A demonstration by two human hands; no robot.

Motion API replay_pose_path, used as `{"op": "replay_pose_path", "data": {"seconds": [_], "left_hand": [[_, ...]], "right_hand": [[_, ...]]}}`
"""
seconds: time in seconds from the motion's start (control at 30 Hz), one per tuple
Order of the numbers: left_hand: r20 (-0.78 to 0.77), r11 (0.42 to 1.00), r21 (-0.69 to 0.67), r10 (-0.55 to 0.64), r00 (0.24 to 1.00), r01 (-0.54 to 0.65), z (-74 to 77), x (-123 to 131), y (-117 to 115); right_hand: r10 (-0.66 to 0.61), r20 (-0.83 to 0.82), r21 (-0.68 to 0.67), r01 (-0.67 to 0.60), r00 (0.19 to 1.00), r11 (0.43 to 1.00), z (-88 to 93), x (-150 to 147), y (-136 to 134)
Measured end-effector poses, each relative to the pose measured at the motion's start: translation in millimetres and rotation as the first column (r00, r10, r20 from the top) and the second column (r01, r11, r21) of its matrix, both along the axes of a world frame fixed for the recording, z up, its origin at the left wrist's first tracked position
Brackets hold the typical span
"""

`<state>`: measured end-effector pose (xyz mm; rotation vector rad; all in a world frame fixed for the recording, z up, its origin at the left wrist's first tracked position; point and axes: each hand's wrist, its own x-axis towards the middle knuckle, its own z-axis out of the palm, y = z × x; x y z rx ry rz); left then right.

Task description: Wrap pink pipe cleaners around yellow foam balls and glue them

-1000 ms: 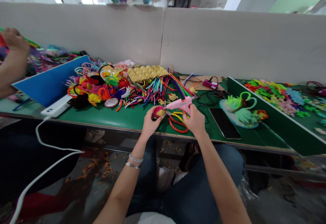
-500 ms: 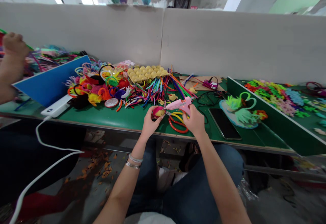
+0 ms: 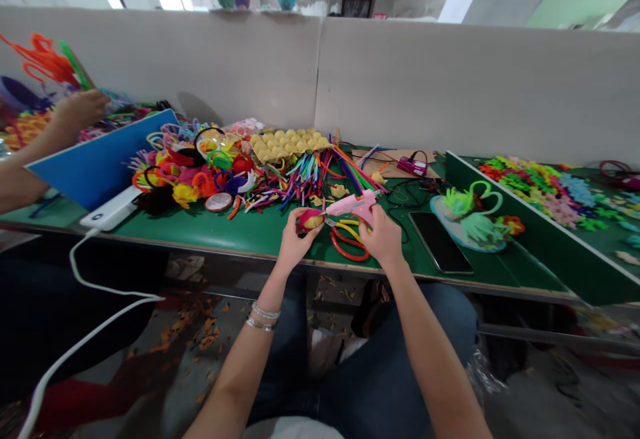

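My left hand [image 3: 295, 238] is closed around a small cup-like piece [image 3: 313, 220], pink outside and yellowish inside, just over the table's front edge. In my right hand [image 3: 383, 236] is a pink hot glue gun [image 3: 350, 206]. The gun's nozzle points left and meets the rim of the small piece, though I cannot tell whether it touches. Beneath the gun lie scissors with red handles [image 3: 350, 247] and a tool with yellow handles [image 3: 350, 228], partly covered by my right hand.
Behind my hands lie pipe cleaners [image 3: 313, 172] and a yellow egg tray [image 3: 290, 144]. A phone [image 3: 441, 242] and fuzzy green swans [image 3: 483, 216] are at right, beside a green divider [image 3: 540, 232]. At left are a blue board [image 3: 100, 156], a power strip [image 3: 111, 209] and a co-worker's hand [image 3: 83, 109].
My hands, the glue gun and the small piece stay practically still. At left, the co-worker's hand has moved right, and an orange and green fuzzy piece has come into view.
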<state>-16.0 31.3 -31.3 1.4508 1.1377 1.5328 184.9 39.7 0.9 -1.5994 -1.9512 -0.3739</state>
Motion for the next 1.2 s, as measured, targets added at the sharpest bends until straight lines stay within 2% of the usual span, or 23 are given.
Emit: {"op": "replay_pose_path", "data": {"seconds": [0.4, 0.8, 1.2], "left_hand": [[0.016, 1.0, -0.016, 0.0, 1.0, 0.0, -1.8, 0, 0], [0.14, 0.998, -0.024, -0.052, 0.989, 0.056, -11.4, -3, 8], [0.268, 0.997, 0.0, -0.074, 0.961, 0.077, -7.9, -1, 8]], "right_hand": [[-0.005, 0.007, 0.023, 0.005, 1.0, 1.0, 2.3, 2, 0], [-0.025, 0.005, 0.018, 0.025, 1.0, 1.0, 4.4, 2, -2], [-0.069, 0.008, -0.061, 0.069, 0.998, 0.996, 6.7, 0, -3]]}}
